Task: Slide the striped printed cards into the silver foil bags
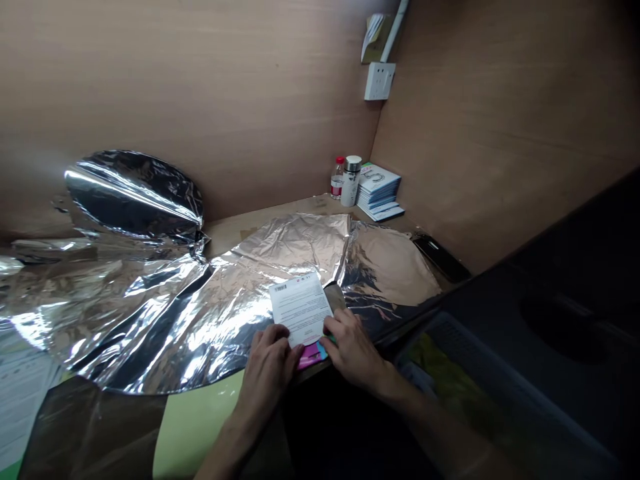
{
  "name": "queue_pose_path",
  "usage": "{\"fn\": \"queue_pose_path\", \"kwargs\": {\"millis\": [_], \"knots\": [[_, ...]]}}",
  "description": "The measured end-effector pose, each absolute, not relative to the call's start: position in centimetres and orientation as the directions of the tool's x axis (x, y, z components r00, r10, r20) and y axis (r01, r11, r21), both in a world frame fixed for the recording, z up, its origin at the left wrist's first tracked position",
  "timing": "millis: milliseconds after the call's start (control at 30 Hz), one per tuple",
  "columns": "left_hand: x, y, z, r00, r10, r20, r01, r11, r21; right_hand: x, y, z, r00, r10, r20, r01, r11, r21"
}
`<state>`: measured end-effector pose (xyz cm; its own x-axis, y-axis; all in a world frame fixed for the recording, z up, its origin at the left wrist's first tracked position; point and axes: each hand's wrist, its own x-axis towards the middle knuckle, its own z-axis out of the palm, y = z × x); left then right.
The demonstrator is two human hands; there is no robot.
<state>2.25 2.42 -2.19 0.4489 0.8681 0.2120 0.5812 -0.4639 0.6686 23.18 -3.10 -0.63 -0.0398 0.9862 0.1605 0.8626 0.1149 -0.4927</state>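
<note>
A white printed sheet (301,308) with a barcode in one corner lies on a crumpled silver foil sheet (250,293). My left hand (269,373) grips its lower left edge, and my right hand (353,350) presses on its lower right corner. Beneath the sheet, a pink and teal packet (313,356) pokes out between my hands, mostly hidden. A curved, rounded piece of silver foil (135,197) rises against the wall at the left.
A red-capped water bottle (337,179), steel flask (351,180) and stack of booklets (379,192) stand at the back corner. A black phone (440,258) lies at the right. Wooden panels (200,87) and a wall socket (379,81) rise behind. A pale green sheet (195,420) lies near me.
</note>
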Motion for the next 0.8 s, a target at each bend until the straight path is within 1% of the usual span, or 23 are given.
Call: {"fn": "queue_pose_path", "kwargs": {"millis": [133, 200, 267, 367, 467, 533, 600, 667, 700, 733, 800], "knots": [[2.3, 2.7, -2.2, 0.408, 0.877, 0.253, 0.545, -0.456, 0.703, 22.8, -3.0, -1.6, 0.005, 0.971, 0.238, 0.883, 0.107, -0.457], [2.4, 2.6, -2.4, 0.394, 0.873, 0.288, 0.532, -0.472, 0.703, 22.5, -3.0, -2.3, 0.010, 0.955, 0.295, 0.904, 0.118, -0.411], [2.7, 2.5, -2.4, 0.390, 0.868, 0.309, 0.571, -0.490, 0.658, 22.4, -3.0, -2.9, 0.003, 0.946, 0.325, 0.935, 0.113, -0.336], [3.5, 2.2, -1.8, 0.432, 0.855, 0.287, 0.637, -0.515, 0.573, 22.4, -2.8, -3.0, -0.041, 0.950, 0.309, 0.969, 0.114, -0.221], [2.4, 2.7, -0.5, 0.471, 0.843, 0.260, 0.627, -0.528, 0.574, 22.4, -2.5, -2.2, -0.058, 0.948, 0.314, 0.980, 0.114, -0.162], [-0.6, 3.4, 0.5, 0.419, 0.866, 0.273, 0.641, -0.495, 0.587, 21.8, -2.2, -1.5, -0.066, 0.928, 0.367, 0.971, 0.144, -0.190], [-5.0, 3.8, 1.4, 0.325, 0.899, 0.294, 0.678, -0.438, 0.590, 20.4, -2.0, -0.8, -0.143, 0.904, 0.403, 0.916, 0.275, -0.293], [-9.6, 3.8, 1.7, 0.259, 0.917, 0.304, 0.711, -0.394, 0.583, 18.1, -1.9, -0.3, -0.304, 0.875, 0.376, 0.787, 0.454, -0.419], [-11.6, 3.7, 1.5, 0.255, 0.919, 0.300, 0.720, -0.388, 0.576, 16.7, -1.7, -0.3, -0.398, 0.848, 0.350, 0.712, 0.526, -0.465], [-13.3, 3.6, 1.0, 0.268, 0.919, 0.290, 0.724, -0.390, 0.569, 15.2, -1.5, -0.3, -0.483, 0.813, 0.325, 0.647, 0.582, -0.493], [-15.3, 3.4, -0.3, 0.313, 0.911, 0.268, 0.725, -0.411, 0.552, 12.1, -0.8, -0.5, -0.613, 0.736, 0.287, 0.570, 0.663, -0.485]]}}
